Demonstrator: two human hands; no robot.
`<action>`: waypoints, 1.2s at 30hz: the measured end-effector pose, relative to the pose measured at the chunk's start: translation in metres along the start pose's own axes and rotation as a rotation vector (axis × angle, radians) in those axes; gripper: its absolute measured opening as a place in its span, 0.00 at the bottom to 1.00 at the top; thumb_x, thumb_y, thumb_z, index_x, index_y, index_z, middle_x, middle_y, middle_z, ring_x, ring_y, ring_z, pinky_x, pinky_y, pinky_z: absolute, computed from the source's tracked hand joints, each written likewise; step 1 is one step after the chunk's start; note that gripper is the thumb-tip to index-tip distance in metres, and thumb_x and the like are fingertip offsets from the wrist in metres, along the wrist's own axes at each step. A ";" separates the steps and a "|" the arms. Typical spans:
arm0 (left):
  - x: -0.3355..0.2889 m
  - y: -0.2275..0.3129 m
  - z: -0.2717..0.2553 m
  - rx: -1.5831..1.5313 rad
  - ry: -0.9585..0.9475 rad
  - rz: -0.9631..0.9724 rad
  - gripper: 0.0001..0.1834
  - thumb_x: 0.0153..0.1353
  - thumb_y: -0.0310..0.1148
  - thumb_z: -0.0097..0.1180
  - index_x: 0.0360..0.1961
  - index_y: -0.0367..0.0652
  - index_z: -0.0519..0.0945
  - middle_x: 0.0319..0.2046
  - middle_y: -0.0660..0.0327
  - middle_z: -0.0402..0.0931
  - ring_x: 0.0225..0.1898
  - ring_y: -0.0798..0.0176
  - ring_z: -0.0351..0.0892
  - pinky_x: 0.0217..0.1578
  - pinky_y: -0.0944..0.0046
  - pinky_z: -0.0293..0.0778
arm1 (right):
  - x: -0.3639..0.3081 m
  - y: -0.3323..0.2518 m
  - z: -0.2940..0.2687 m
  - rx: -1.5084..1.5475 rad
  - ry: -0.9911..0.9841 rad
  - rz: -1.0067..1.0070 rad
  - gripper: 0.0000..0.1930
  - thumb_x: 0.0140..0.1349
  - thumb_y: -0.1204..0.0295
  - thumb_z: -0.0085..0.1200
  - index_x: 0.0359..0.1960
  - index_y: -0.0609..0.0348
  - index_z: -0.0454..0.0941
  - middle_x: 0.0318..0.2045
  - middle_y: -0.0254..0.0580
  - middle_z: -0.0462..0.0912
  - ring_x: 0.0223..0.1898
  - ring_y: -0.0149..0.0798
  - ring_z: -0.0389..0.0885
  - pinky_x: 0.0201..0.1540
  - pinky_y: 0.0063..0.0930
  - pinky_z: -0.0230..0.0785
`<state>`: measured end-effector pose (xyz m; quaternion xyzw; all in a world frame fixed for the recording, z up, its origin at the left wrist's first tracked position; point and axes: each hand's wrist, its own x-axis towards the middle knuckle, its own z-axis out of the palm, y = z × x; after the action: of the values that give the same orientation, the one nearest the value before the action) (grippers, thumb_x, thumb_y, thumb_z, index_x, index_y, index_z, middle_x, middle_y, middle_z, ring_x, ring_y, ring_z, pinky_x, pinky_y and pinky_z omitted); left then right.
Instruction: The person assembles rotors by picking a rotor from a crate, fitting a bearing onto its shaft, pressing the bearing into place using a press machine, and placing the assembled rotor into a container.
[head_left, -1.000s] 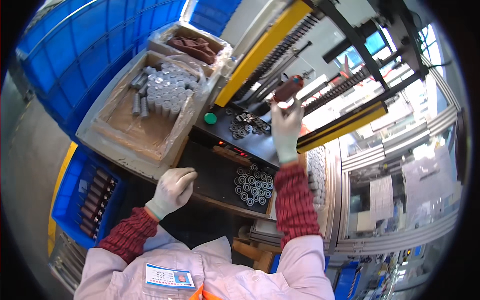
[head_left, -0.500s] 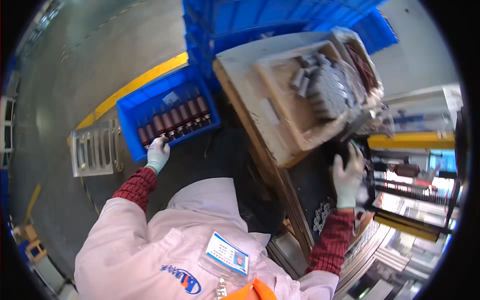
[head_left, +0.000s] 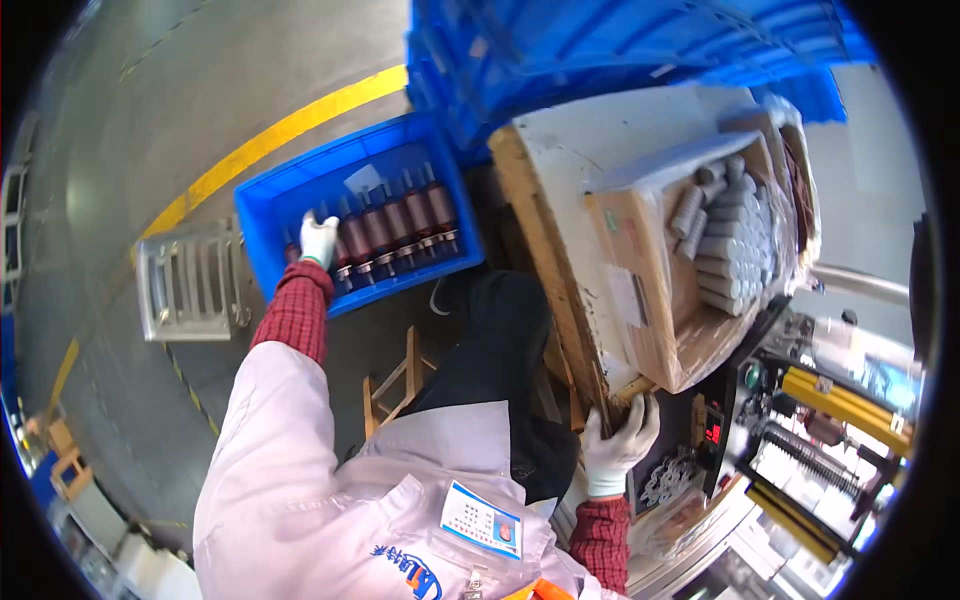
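Note:
My left hand, in a white glove, reaches into a blue bin at the left. Its fingers are closed round one of the dark red cylinders, which it mostly hides. Several like cylinders with metal rod ends lie side by side to its right in the bin. My right hand, also gloved, rests at the near corner of a wooden-edged tabletop. Its thumb and fingers are apart at the edge, with nothing seen in them.
On the tabletop an open carton lined with plastic holds grey cylinders. Large blue crates stand behind. At the right is a machine with yellow bars; metal rings lie near it. A slotted metal frame sits left of the bin.
My left hand has moved farther into the bin, from its near edge onto a cylinder. My right hand has drawn back from near the machine to the tabletop's corner. The view has shifted.

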<state>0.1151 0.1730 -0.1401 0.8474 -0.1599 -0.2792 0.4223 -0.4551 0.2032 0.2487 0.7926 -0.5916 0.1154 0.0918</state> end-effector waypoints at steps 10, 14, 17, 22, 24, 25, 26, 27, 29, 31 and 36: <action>0.068 -0.030 0.007 0.232 -0.150 0.151 0.27 0.79 0.44 0.54 0.58 0.25 0.82 0.56 0.43 0.87 0.53 0.47 0.86 0.59 0.55 0.77 | 0.024 -0.008 -0.005 0.134 -0.023 0.103 0.33 0.49 0.57 0.74 0.57 0.58 0.83 0.54 0.50 0.80 0.56 0.56 0.81 0.61 0.53 0.73; 0.004 0.021 0.018 0.703 -0.197 0.342 0.27 0.77 0.48 0.52 0.55 0.31 0.85 0.52 0.39 0.86 0.55 0.33 0.84 0.57 0.44 0.77 | 0.014 0.002 -0.014 0.210 -0.016 0.117 0.31 0.52 0.56 0.72 0.57 0.58 0.82 0.56 0.51 0.79 0.58 0.56 0.80 0.63 0.54 0.72; -0.024 0.080 -0.001 0.619 -0.222 0.532 0.23 0.77 0.46 0.54 0.50 0.32 0.86 0.47 0.39 0.87 0.50 0.35 0.86 0.52 0.45 0.78 | 0.001 0.030 -0.013 0.336 0.143 0.198 0.28 0.55 0.60 0.70 0.56 0.59 0.81 0.56 0.54 0.80 0.58 0.59 0.81 0.63 0.55 0.73; -0.105 0.227 -0.014 0.525 -0.458 0.776 0.17 0.77 0.38 0.56 0.45 0.31 0.85 0.35 0.44 0.87 0.39 0.43 0.86 0.47 0.53 0.80 | -0.042 0.133 -0.056 -0.120 0.134 0.519 0.23 0.62 0.66 0.62 0.59 0.59 0.81 0.61 0.54 0.78 0.62 0.58 0.77 0.66 0.52 0.70; -0.181 0.305 -0.007 0.560 -0.615 0.913 0.13 0.76 0.33 0.58 0.42 0.31 0.84 0.33 0.49 0.85 0.35 0.52 0.83 0.44 0.56 0.79 | -0.075 0.165 -0.057 -0.262 0.078 0.530 0.19 0.65 0.66 0.58 0.56 0.60 0.84 0.55 0.54 0.83 0.58 0.60 0.81 0.64 0.51 0.74; -0.204 0.328 -0.013 0.398 -0.642 1.074 0.12 0.76 0.33 0.60 0.42 0.31 0.84 0.34 0.52 0.85 0.35 0.55 0.83 0.43 0.56 0.79 | -0.080 0.165 -0.056 -0.207 -0.090 0.549 0.17 0.65 0.67 0.56 0.53 0.59 0.85 0.52 0.53 0.85 0.54 0.59 0.83 0.60 0.51 0.76; -0.220 0.340 -0.010 0.200 -0.691 1.228 0.11 0.76 0.32 0.61 0.43 0.32 0.85 0.35 0.54 0.86 0.35 0.58 0.82 0.41 0.57 0.79 | -0.075 0.168 -0.057 -0.169 -0.252 0.584 0.15 0.65 0.67 0.55 0.49 0.58 0.87 0.49 0.53 0.87 0.51 0.58 0.85 0.56 0.52 0.78; -0.195 0.335 -0.011 0.007 -0.802 1.006 0.11 0.75 0.32 0.63 0.48 0.32 0.84 0.38 0.57 0.86 0.38 0.62 0.82 0.41 0.60 0.80 | -0.066 0.154 -0.059 -0.204 -0.075 0.466 0.12 0.65 0.69 0.53 0.43 0.57 0.87 0.42 0.52 0.89 0.44 0.53 0.87 0.48 0.51 0.79; -0.292 0.403 -0.017 0.106 -0.979 1.115 0.11 0.76 0.32 0.63 0.49 0.34 0.85 0.41 0.51 0.87 0.37 0.56 0.86 0.41 0.60 0.83 | -0.071 0.150 -0.050 -0.145 -0.408 0.511 0.09 0.60 0.70 0.55 0.34 0.53 0.88 0.37 0.49 0.89 0.40 0.47 0.86 0.41 0.45 0.77; -0.413 0.457 -0.036 -0.006 -1.013 1.220 0.12 0.75 0.28 0.63 0.53 0.32 0.88 0.38 0.47 0.90 0.37 0.55 0.90 0.39 0.59 0.86 | -0.070 0.149 -0.005 -0.205 -0.084 0.553 0.08 0.61 0.70 0.58 0.34 0.47 0.91 0.37 0.39 0.90 0.44 0.46 0.87 0.48 0.46 0.77; -0.498 0.476 0.068 -0.178 -1.282 1.333 0.14 0.78 0.30 0.57 0.55 0.29 0.84 0.42 0.49 0.87 0.45 0.53 0.86 0.50 0.56 0.82 | -0.080 0.136 -0.056 -0.037 0.255 0.611 0.09 0.59 0.67 0.59 0.40 0.54 0.84 0.41 0.46 0.85 0.49 0.50 0.82 0.55 0.46 0.73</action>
<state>-0.3379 0.1005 0.3780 0.2284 -0.7948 -0.4052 0.3898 -0.6115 0.2537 0.2805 0.5559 -0.7877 0.2252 0.1405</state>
